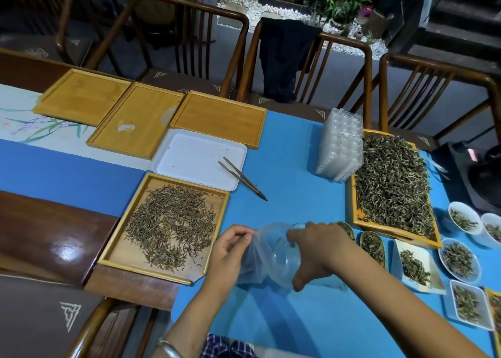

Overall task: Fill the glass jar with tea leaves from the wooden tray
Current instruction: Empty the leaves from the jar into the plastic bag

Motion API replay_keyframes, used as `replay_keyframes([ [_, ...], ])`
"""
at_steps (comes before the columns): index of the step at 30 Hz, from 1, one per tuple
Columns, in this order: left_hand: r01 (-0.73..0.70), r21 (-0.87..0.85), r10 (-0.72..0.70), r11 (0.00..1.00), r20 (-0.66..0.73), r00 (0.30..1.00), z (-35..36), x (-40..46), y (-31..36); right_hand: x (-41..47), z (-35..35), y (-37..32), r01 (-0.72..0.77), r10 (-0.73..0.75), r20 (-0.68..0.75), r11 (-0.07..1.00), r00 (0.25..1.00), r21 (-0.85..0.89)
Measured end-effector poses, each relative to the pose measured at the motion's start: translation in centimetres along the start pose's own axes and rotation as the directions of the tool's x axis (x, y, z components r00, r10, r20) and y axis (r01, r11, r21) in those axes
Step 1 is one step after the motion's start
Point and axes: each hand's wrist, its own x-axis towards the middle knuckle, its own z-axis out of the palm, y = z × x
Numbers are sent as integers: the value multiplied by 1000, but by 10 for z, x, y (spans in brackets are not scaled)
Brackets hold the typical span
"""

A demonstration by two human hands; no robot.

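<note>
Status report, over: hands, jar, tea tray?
Both hands, left and right, hold the glass jar. Nearly empty. Tea tray beside it, unobstructed.

glass jar: blurred, partly behind right hand | contents unclear

Five wooden trays: three bare, two holding tea leaves. One white tray, one tweezers, four chairs.
</note>
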Motion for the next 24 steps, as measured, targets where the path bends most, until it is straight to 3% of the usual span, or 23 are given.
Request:
replay_keyframes([
  [5,5,10,-5,1000,-24,1000,-1,-2,2,-4,8,18,115,-76,-135,943,988,311],
  [10,33,-40,-35,999,-58,998,-7,-1,9,-18,27,37,327,-152,-309,676,939,660],
  [13,45,-61,-49,997,-70,996,-10,0,12,-25,40,44,401,-131,-395,532,909,746],
  [15,33,-62,-38,998,-84,996,-11,0,14,-26,45,47,424,-110,-433,511,895,748],
  [18,17,-68,-24,998,-109,994,-14,2,13,-25,52,54,461,-43,-489,413,871,786],
  [24,37,-129,-53,991,-126,991,-17,7,13,6,61,71,506,307,-488,21,817,862],
])
